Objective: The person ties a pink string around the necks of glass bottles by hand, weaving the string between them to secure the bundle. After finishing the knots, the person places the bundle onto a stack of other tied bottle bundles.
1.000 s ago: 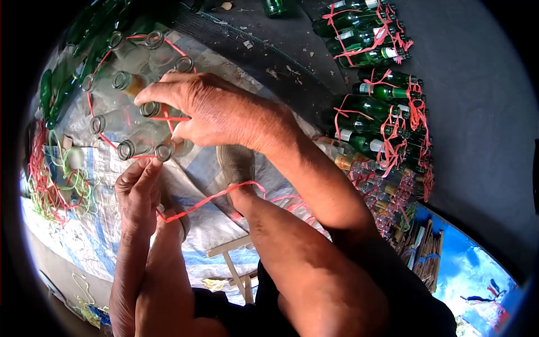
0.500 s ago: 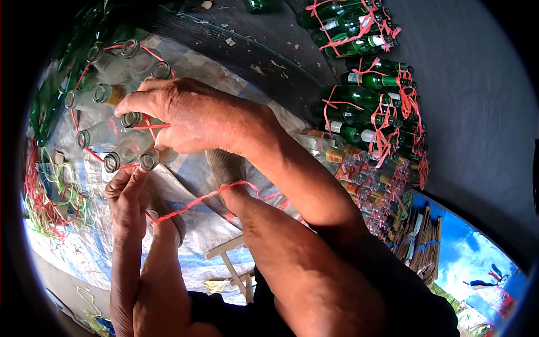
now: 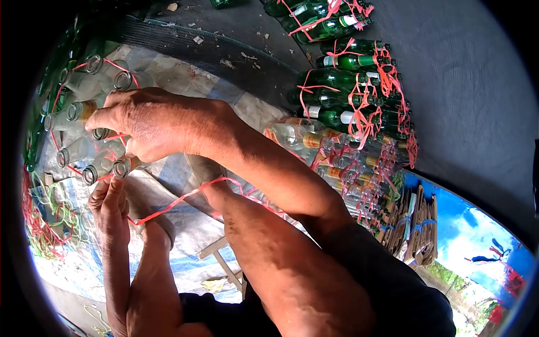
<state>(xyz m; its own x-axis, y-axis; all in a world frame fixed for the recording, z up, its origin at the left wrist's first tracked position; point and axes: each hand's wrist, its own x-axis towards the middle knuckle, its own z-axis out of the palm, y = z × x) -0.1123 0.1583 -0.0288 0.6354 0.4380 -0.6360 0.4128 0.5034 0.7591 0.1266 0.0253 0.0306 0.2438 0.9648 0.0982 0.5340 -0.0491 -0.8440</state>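
Clear glass bottles [image 3: 76, 150] stand upright in a cluster at the left, with a red plastic string [image 3: 54, 140] looped around their necks. My left hand [image 3: 109, 199] is closed in a pinch on the string, just below the nearest bottle's mouth. From it, a loose tail of the string [image 3: 174, 203] runs across my shins. Over the cluster, my right hand [image 3: 149, 118] is bent, its fingers closed around a strand crossing between the bottles. Its index finger lies by a bottle with an orange label [image 3: 88, 109]. The right fingertips are partly hidden.
Bundled green bottles [image 3: 337, 90] tied with red string lie at the right, with bundled clear bottles [image 3: 342, 160] below them. Tangled red and green string [image 3: 53, 219] lies at the left. A woven sheet [image 3: 185, 253] covers the ground. Flattened cardboard [image 3: 415, 224] stands at lower right.
The whole view has shifted, so the bottles and both hands appear further left and slightly lower. Both hands keep nearly the same hold on the string.
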